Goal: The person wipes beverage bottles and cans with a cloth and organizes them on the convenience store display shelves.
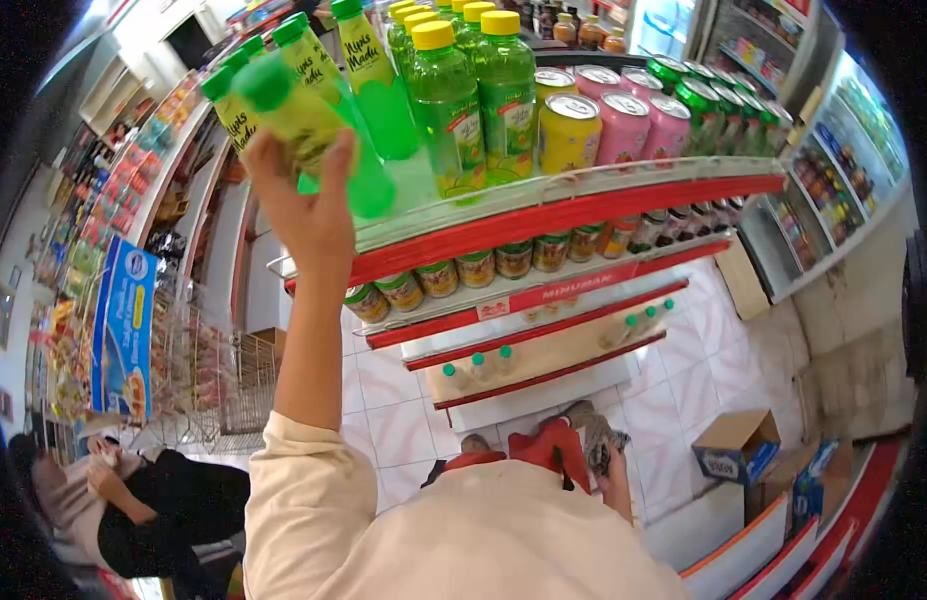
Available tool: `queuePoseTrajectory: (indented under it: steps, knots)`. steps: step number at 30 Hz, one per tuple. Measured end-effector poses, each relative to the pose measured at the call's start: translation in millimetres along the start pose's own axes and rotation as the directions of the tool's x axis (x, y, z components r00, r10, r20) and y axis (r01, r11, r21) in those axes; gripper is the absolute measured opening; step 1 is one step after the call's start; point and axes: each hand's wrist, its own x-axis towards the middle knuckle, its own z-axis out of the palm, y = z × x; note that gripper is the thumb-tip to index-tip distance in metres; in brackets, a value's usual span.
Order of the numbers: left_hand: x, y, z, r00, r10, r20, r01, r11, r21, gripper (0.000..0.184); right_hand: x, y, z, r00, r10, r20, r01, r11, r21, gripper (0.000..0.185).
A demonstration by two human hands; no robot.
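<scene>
My left hand (302,205) is raised at the left end of the top shelf, its fingers wrapped round a bottle with a green cap (309,140). The bottle is tilted and blurred, with green liquid at its base. Beside it stand similar green-capped bottles (384,110) with "Madu" on their labels. To their right are yellow-capped green drink bottles (456,125). Low at my right side, my right hand (617,488) is closed on a crumpled grey patterned cloth (604,438); its fingers are partly hidden.
Yellow and pink cans (622,125) and green cans stand farther right on the top shelf. Lower tiers hold small cans (474,268) and several bottles. A wire snack rack (234,390) and a seated person (134,500) are at left. Cardboard boxes (736,445) sit at right.
</scene>
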Motion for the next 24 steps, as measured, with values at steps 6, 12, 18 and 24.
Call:
queuePoseTrajectory:
  steps: [6,12,18,24]
  knots:
    - [-26,64,-59,0.954,-0.294,-0.062,0.094,0.49,-0.867,0.048,-85,-50,117,0.942,-0.217,0.256,0.234,0.972,-0.038,0.037]
    - [-171,80,-102,0.428,-0.854,0.295,0.821,0.231,-0.522,0.049,-167,-51,243,0.482,-0.746,0.459,0.861,0.499,-0.093,0.04]
    - [-294,81,-132,-0.019,-0.79,0.613,0.885,-0.298,-0.357,0.058,-206,-3,286,-0.246,-0.398,0.884,0.966,-0.019,0.26,0.034]
    - [-288,84,-156,-0.031,-0.748,0.663,0.808,-0.409,-0.423,0.057,-221,6,274,-0.482,-0.042,0.875,0.875,-0.071,0.479,0.033]
